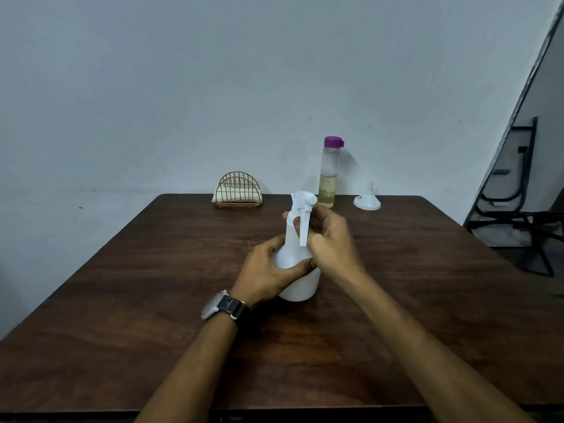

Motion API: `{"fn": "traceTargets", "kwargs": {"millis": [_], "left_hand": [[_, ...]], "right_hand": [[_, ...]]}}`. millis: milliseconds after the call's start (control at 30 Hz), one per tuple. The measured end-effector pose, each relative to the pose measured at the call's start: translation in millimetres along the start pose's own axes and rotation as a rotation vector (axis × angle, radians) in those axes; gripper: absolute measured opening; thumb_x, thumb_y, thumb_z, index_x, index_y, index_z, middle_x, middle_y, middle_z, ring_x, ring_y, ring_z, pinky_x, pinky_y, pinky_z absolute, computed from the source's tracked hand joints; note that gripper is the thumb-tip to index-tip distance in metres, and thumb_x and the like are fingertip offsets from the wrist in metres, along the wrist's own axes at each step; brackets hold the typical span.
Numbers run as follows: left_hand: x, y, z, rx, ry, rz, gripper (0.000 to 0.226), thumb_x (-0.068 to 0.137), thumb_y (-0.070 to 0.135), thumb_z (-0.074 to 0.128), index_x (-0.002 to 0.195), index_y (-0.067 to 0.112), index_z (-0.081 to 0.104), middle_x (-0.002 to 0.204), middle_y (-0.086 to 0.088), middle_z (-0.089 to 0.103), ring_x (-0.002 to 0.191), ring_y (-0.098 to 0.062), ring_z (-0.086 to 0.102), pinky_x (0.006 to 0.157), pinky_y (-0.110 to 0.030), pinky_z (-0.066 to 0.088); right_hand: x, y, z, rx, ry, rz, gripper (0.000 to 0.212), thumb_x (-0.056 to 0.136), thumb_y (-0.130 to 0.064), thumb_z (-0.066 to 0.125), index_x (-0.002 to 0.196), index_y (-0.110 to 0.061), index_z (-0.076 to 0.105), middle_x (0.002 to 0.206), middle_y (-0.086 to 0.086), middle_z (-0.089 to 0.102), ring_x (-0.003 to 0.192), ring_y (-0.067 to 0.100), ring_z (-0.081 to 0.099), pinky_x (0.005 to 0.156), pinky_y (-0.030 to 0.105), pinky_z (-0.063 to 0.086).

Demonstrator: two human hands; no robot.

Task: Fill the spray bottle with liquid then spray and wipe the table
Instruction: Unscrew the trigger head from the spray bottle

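Note:
A white spray bottle (297,282) stands upright in the middle of the dark wooden table (122,300). My left hand (268,273), with a watch on its wrist, grips the bottle's body from the left. My right hand (329,239) holds the white trigger head (302,209) at the neck, fingers curled round it. Behind, a clear bottle (329,175) with a purple cap holds yellowish liquid in its lower part. A white funnel (367,199) lies mouth-down to its right. Folded cloth sits in a gold wire holder (238,190) at the back left.
The table's far edge meets a plain grey wall. A black metal chair frame (515,203) stands off the table's right side. The near table edge runs along the bottom of the view.

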State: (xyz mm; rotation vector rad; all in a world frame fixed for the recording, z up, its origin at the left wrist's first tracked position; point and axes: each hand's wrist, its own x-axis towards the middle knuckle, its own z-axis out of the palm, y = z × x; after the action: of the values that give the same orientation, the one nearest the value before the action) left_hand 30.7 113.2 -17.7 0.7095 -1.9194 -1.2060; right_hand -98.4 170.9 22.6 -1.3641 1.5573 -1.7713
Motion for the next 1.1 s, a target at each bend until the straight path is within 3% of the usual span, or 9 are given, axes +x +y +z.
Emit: {"fn": "traceTargets", "kwargs": {"millis": [167,333,400,500,633,733,867,1000,1100], "left_hand": [[2.3,0.7,0.2,0.027,-0.009,0.007,0.046,0.075,0.048,0.087,0.115,0.029,0.074,0.109,0.011,0.077,0.102,-0.008,0.073,0.09,-0.048,0.06],[2.1,0.7,2.7,0.011,-0.024,-0.001,0.042,0.078,0.042,0.087,0.116,0.029,0.073,0.109,0.011,0.078,0.103,-0.008,0.073,0.092,-0.048,0.06],[1.1,1.0,2.7,0.009,-0.022,0.005,0.041,0.079,0.039,0.087,0.116,0.028,0.073,0.108,0.012,0.078,0.101,-0.006,0.073,0.091,-0.046,0.06],[1.0,0.5,2.1,0.01,-0.023,0.006,0.043,0.079,0.04,0.087,0.117,0.027,0.074,0.109,0.011,0.078,0.101,-0.006,0.073,0.09,-0.046,0.061],[0.8,-0.3,2.0,0.012,-0.025,-0.001,0.05,0.074,0.05,0.087,0.118,0.029,0.073,0.11,0.011,0.077,0.103,-0.009,0.073,0.091,-0.047,0.06],[1.2,-1.3,2.3,0.002,-0.02,-0.003,0.054,0.071,0.055,0.087,0.117,0.029,0.074,0.11,0.011,0.078,0.104,-0.011,0.073,0.091,-0.048,0.06],[1.5,-1.4,2.3,0.0,-0.015,-0.002,0.054,0.069,0.056,0.086,0.114,0.028,0.075,0.107,0.01,0.078,0.101,-0.011,0.074,0.089,-0.049,0.06],[1.3,-0.8,2.1,0.002,-0.015,0.005,0.046,0.072,0.051,0.085,0.11,0.028,0.075,0.105,0.01,0.078,0.099,-0.009,0.074,0.089,-0.049,0.061],[1.8,1.0,2.7,0.004,-0.022,0.011,0.047,0.073,0.05,0.084,0.113,0.028,0.075,0.107,0.012,0.078,0.101,-0.007,0.073,0.091,-0.047,0.06]], "right_hand": [[-2.0,1.9,-1.6,0.042,-0.011,-0.035,0.022,0.091,-0.02,0.081,0.111,-0.017,0.074,0.101,-0.004,0.08,0.1,0.009,0.075,0.093,0.036,0.06],[-3.4,3.1,0.3,0.025,0.039,-0.049,0.018,0.087,-0.026,0.083,0.102,-0.029,0.073,0.097,-0.009,0.079,0.098,0.007,0.074,0.088,0.03,0.06],[-3.0,4.6,0.6,0.009,0.011,-0.064,0.014,0.091,-0.027,0.079,0.101,-0.035,0.073,0.104,-0.006,0.078,0.1,0.007,0.074,0.091,0.035,0.06],[-1.3,2.9,-2.0,-0.01,-0.029,-0.082,0.03,0.096,-0.016,0.073,0.105,-0.044,0.068,0.124,0.004,0.066,0.106,0.003,0.07,0.096,0.031,0.057],[0.6,5.5,-8.7,0.013,-0.019,-0.107,0.028,0.095,-0.008,0.073,0.113,-0.03,0.07,0.117,0.008,0.07,0.104,0.008,0.073,0.09,0.028,0.057],[-1.8,14.0,-9.2,0.072,0.021,-0.108,0.037,0.097,-0.002,0.068,0.128,-0.02,0.064,0.119,-0.001,0.074,0.112,0.013,0.072,0.095,0.029,0.057],[-6.3,21.9,-5.6,0.171,0.004,-0.106,0.045,0.101,-0.002,0.062,0.142,-0.014,0.049,0.126,0.009,0.074,0.123,0.019,0.068,0.103,0.038,0.055],[-8.4,21.6,-2.5,0.12,0.035,-0.12,0.056,0.086,-0.019,0.083,0.136,-0.016,0.056,0.127,0.006,0.074,0.119,0.019,0.07,0.1,0.041,0.057],[-5.7,18.2,0.7,0.086,0.115,-0.115,0.045,0.08,-0.018,0.09,0.119,-0.018,0.068,0.113,0.0,0.078,0.108,0.015,0.074,0.094,0.036,0.059]]}}
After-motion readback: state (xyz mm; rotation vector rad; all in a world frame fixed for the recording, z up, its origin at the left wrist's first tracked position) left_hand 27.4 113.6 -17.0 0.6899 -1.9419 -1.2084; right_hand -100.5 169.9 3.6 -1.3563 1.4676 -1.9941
